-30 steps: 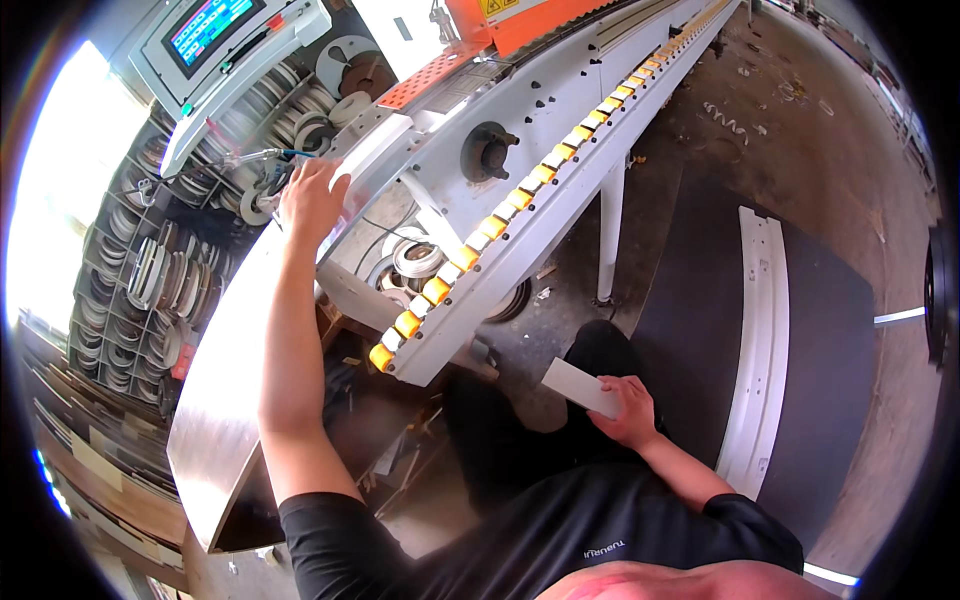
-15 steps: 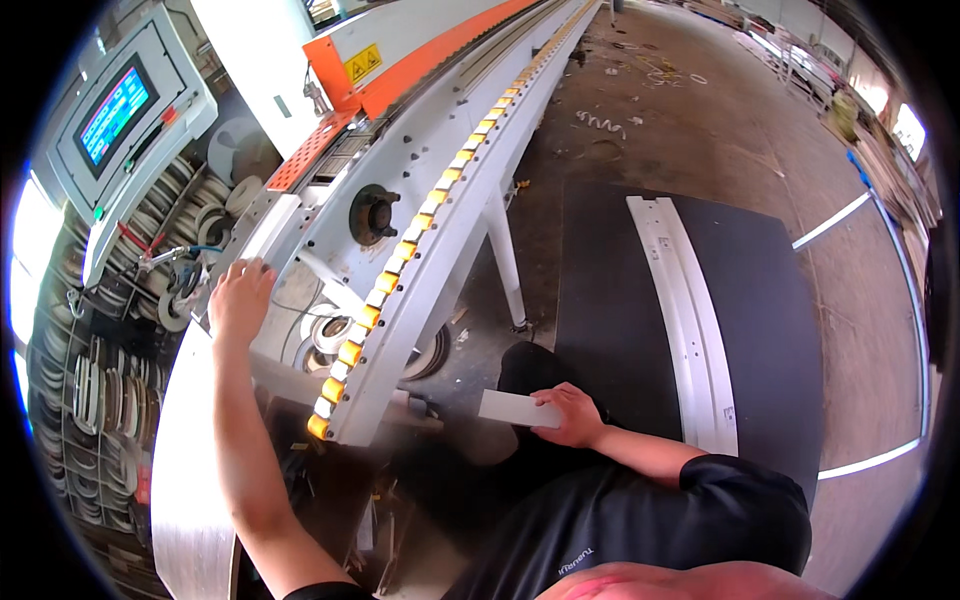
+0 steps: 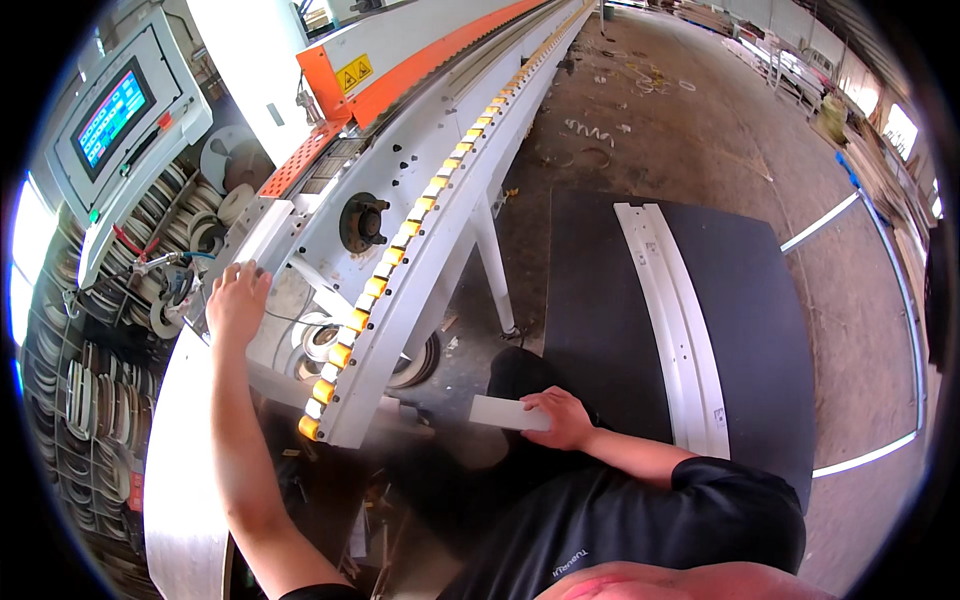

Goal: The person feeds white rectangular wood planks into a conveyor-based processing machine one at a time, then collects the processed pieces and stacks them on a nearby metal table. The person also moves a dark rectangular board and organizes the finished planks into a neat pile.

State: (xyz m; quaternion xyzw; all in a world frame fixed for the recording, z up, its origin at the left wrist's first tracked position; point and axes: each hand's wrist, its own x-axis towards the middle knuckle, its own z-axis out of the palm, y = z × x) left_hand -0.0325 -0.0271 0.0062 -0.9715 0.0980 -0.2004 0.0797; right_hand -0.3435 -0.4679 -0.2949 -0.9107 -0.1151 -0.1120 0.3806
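Note:
My left hand (image 3: 238, 305) lies with fingers stretched out at the infeed end of the machine, by a white guide bar (image 3: 265, 232). Beneath that hand and forearm runs a long pale panel (image 3: 180, 450), strongly overexposed; whether the palm presses on it is hard to see. Low in the middle, my right hand (image 3: 560, 418) is closed round one end of a short white board piece (image 3: 497, 411). The piece's free end points left, toward the machine's roller rail (image 3: 385, 268) with yellow and white rollers, and stays apart from it.
A control panel with a lit screen (image 3: 112, 117) hangs at upper left, above racks of edge-band rolls (image 3: 85, 405). To the right, white drilled strips (image 3: 672, 320) lie on a dark board (image 3: 590, 290). A machine leg (image 3: 495, 270) stands between. Curled offcuts (image 3: 590, 130) litter the floor.
The whole view has shifted slightly. Both hands keep nearly the same places, and the right one still holds the white board piece.

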